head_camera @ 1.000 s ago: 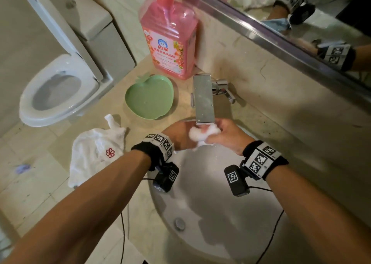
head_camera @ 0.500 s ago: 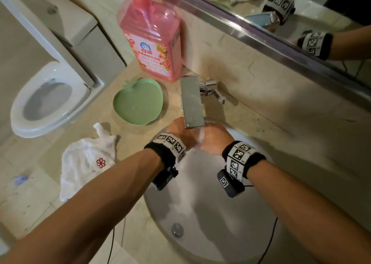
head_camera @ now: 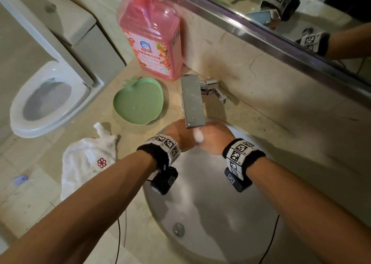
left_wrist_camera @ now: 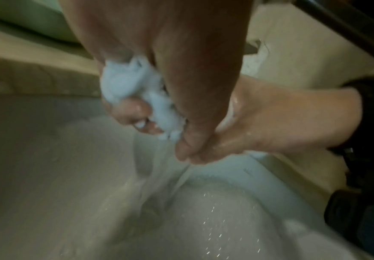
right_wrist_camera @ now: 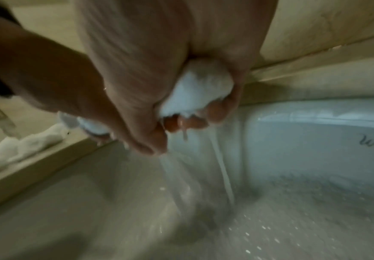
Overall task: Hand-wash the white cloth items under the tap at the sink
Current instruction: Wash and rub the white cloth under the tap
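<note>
Water (right_wrist_camera: 195, 176) runs down from both hands into the white round sink (head_camera: 210, 223). The left hand (head_camera: 178, 135) and the right hand (head_camera: 215, 138) are pressed together right under the shiny square metal tap (head_camera: 192, 101), at the far side of the sink. Between them is a small wet white cloth (head_camera: 198, 136). The fingers (left_wrist_camera: 135, 112) of the left hand are curled tight round the small wet white cloth, which bulges out of the fist. The fingers (right_wrist_camera: 215, 112) of the right hand are curled tight round it too, so both hands squeeze the same bundle.

One second ago a big lump of the cloth stuck out between the hands, in front of the tap. Now only a small white bit shows from above, and the hands are closed more over it. The hands stay under the tap, as they were half a second ago.

A second white cloth with a red flower mark (head_camera: 88, 163) lies on the beige stone surface (head_camera: 140, 139) to the left of the sink, well apart from the hands. It has not moved. A green apple-shaped dish (head_camera: 138, 101) sits on the surface just left of the tap. A big pink soap bottle (head_camera: 152, 41) stands behind the dish, against the wall. A white toilet (head_camera: 46, 101) is at the far left. A mirror (head_camera: 301, 13) runs along the wall above the tap.
</note>
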